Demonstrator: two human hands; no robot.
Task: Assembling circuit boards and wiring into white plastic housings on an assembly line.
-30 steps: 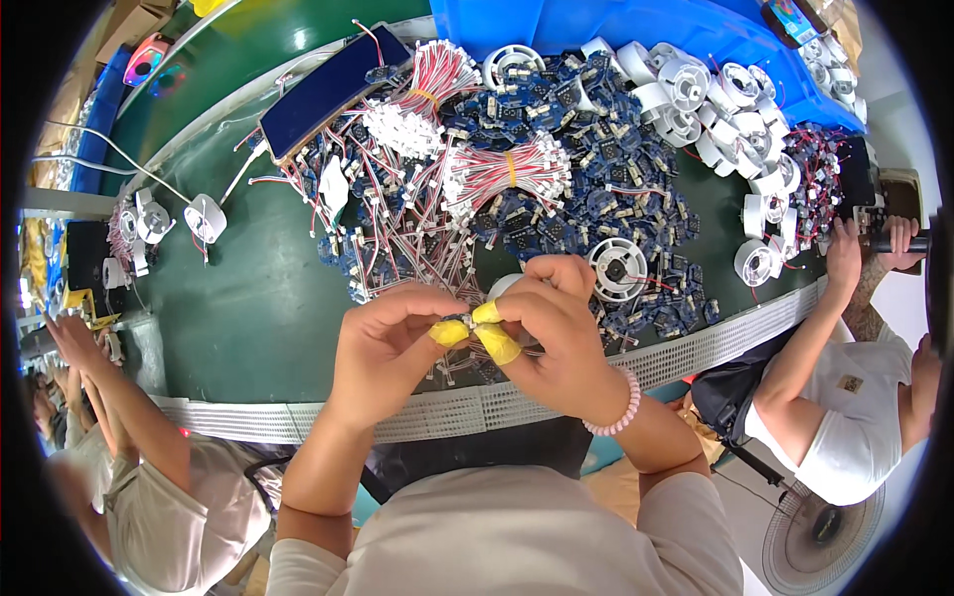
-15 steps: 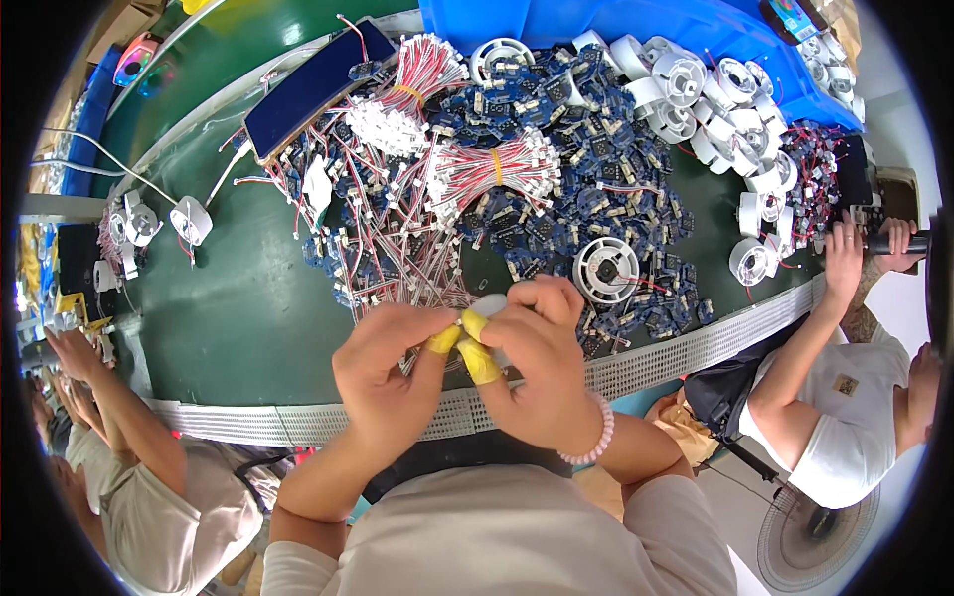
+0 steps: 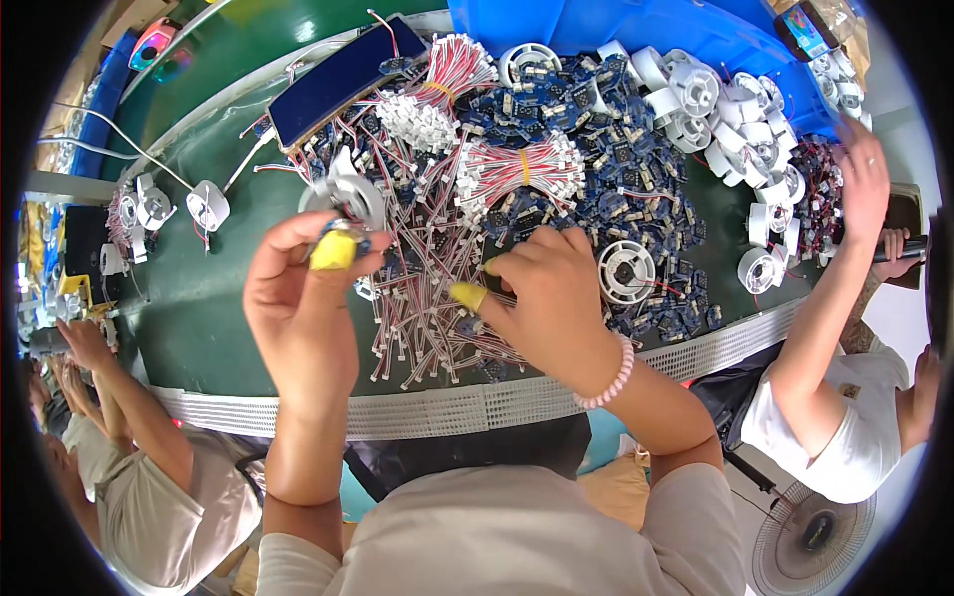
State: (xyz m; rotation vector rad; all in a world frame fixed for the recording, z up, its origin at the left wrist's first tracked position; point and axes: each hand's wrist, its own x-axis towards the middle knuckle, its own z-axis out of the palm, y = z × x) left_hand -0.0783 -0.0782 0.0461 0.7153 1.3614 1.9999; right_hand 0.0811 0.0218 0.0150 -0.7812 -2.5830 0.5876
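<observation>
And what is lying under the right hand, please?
Around the right hand, red-and-white cables and blue circuit boards show; whatever lies directly beneath it is covered.

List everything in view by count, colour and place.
Circuit boards: many, blue, heaped centre-right
Banded cable bundles: two, red-white, among the boards
Loose cables: many, red-white, table centre
Round housings: many, white, mostly upper right
Screen device: one, dark, upper left
Bin: at least one, blue, far edge
Tabletop: one, green, beneath
Fan: one, grey, lower right
Co-workers: at least two, pale-shirted, both sides
Blurred round part: one, whitish, in left hand
Bracelet: one, pink, right wrist
Left hand: one, yellow-covered thumb, left of cables
Right hand: one, yellow-covered fingertips, over cables
</observation>
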